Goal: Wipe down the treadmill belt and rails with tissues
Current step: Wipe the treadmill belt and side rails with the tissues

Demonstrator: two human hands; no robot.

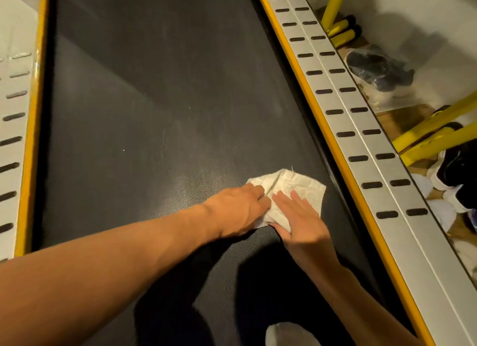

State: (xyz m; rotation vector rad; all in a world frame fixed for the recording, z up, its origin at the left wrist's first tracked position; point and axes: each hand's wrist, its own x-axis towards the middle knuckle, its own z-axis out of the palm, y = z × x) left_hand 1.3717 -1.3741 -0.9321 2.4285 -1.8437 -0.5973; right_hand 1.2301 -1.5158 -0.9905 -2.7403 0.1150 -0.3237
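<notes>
A crumpled white tissue (pixel 289 188) lies on the dark treadmill belt (pixel 154 113), toward its right side. My left hand (pixel 240 209) presses on the tissue's left edge with its fingers curled onto it. My right hand (pixel 299 216) lies flat on the tissue's near right part, fingers spread, thumb under its lower edge. The right rail (pixel 361 123) is silver with dark slots and a yellow inner strip. The left rail (pixel 15 129) looks the same and is partly cut off by the frame.
Beyond the right rail, yellow bars (pixel 428 136) and yellow-and-black handles (pixel 343 30) stand on a wooden floor. A clear bag with dark items (pixel 379 72) and shoes and white cloths (pixel 454 180) lie there. A pale object (pixel 286 335) sits at the bottom edge.
</notes>
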